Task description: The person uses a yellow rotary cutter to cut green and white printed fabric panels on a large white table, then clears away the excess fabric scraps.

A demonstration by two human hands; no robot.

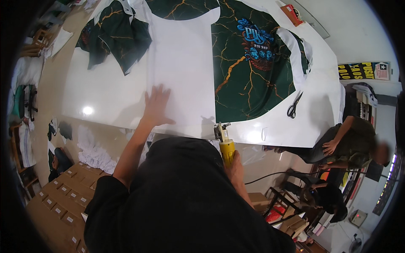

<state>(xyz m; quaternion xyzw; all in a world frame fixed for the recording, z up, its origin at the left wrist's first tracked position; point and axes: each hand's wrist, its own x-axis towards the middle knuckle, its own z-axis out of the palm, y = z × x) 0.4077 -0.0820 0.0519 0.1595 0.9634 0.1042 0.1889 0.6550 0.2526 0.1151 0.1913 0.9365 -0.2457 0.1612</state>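
Observation:
My left hand (pixel 157 106) lies flat with its fingers spread on the white part of a large cloth sheet (pixel 183 76). In my right hand (pixel 234 169) is a yellow handheld electric cloth cutter (pixel 227 150), gripped around its body. The cutter's metal head (pixel 220 131) sits at the table's near edge, beside the lower corner of a dark green printed panel (pixel 236 80) with gold veins and a blue emblem. Black-handled scissors (pixel 294 106) lie to the right of that panel. Cut dark green pieces (pixel 116 36) are heaped at the far left.
The white table (pixel 101 99) fills the middle. A red box (pixel 292 14) stands at its far right. A black cable (pixel 265 176) runs off to the right, where two people sit. Stacked brown cartons (pixel 59 202) and white fabric scraps (pixel 93 147) are at the lower left.

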